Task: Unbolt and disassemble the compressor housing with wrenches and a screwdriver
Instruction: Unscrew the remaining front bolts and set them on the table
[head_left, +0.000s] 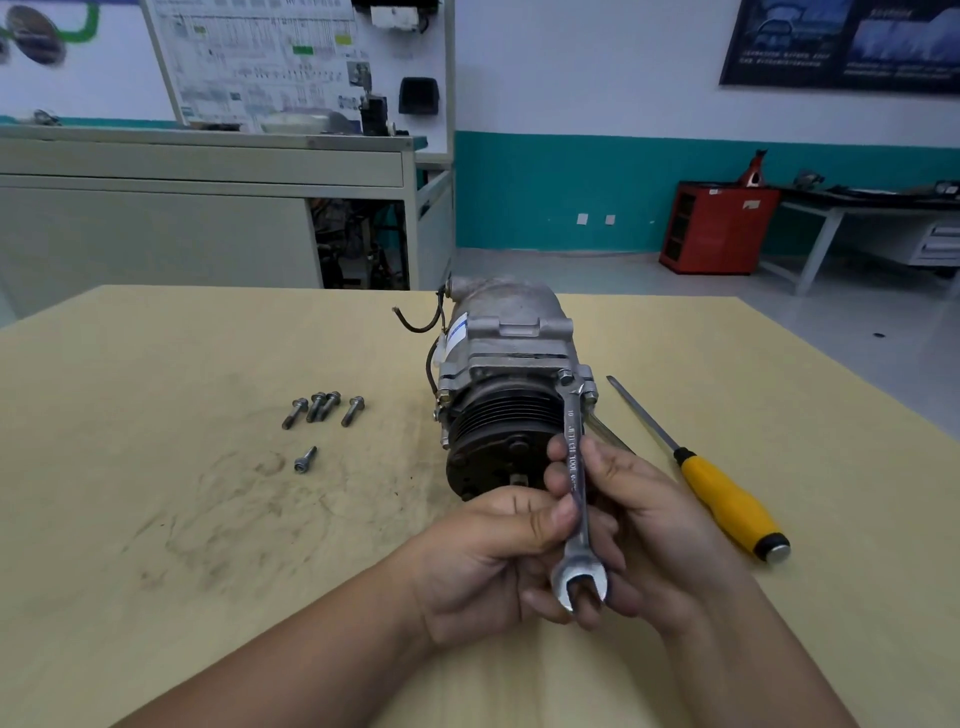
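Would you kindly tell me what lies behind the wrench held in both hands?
Behind the wrench is the compressor, its black pulley directly behind the shank. The wrench's top end covers part of the flange, so any bolt under it is hidden.

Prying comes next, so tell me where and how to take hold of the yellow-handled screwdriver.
Grip the yellow-handled screwdriver round its thick handle, coming from above on the right: it lies flat on the pale wooden table, handle nearest the person, thin shaft pointing away.
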